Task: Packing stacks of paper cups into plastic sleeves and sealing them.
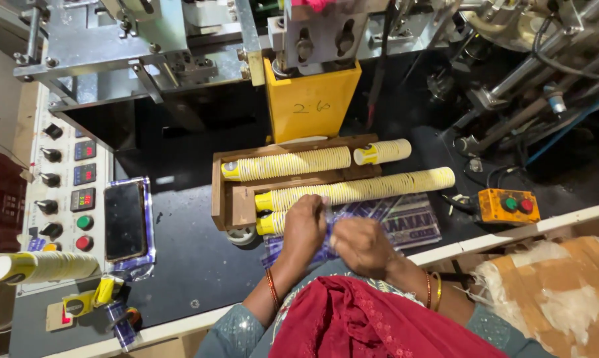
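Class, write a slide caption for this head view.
Both hands, left and right, handle clear wrapping beside nested paper-cup stacks.

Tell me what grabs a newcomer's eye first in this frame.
Long nested stacks of yellow paper cups lie in a wooden tray at centre, under a yellow box. Just below, the left hand and right hand pinch clear plastic film.

Dark machine bed [193, 258]: wooden tray [221, 199], phone [124, 220].

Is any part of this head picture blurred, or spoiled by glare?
Head view: stacked paper cups look sharp; left hand and right hand slightly motion-blurred; soft glare on the phone screen; machine recess behind the yellow box lies in deep shadow.
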